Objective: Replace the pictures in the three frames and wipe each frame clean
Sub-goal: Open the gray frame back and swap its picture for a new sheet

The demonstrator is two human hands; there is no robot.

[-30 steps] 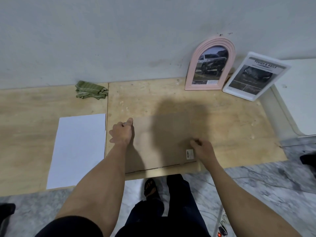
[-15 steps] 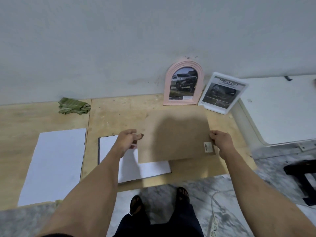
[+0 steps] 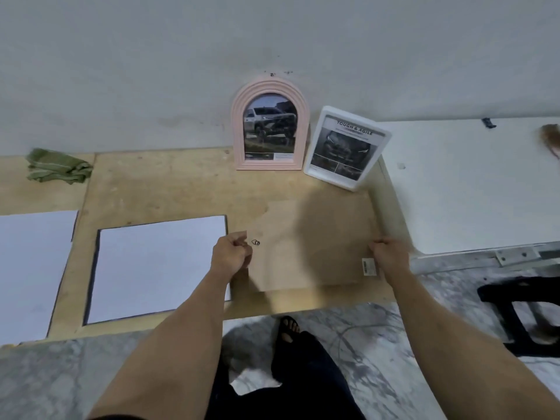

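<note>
On the right half of the plywood bench [image 3: 169, 183]: brown backing board [image 3: 315, 247], thin, flat and stiff, probably light, lying just in front of pink arched frame [image 3: 270, 126] and white frame [image 3: 348, 147], both leaning against the wall. Likely to flex a little if lifted by one corner; best held at two opposite edges, as shown. Small metal hanger [image 3: 255, 242] near its left edge, a poor place to pull. Left hand [image 3: 231, 253] curled at the left edge beside the hanger, grip seemingly pinching the board there. Right hand [image 3: 389, 253] at the right edge by the small label [image 3: 368, 266], fingers curled around the rim. Both forearms extended forward and down, well apart. Whether the board rests fully on the bench or hangs just above it: cannot tell. To the left, open frame [image 3: 97, 253] lying flat with dark rim and white sheet inside, its glass probably fragile and quick to smudge. Farther left, loose white sheet [image 3: 33, 268], limp and easily creased. Green cloth [image 3: 57, 165] bunched near the wall, soft, untouched
</note>
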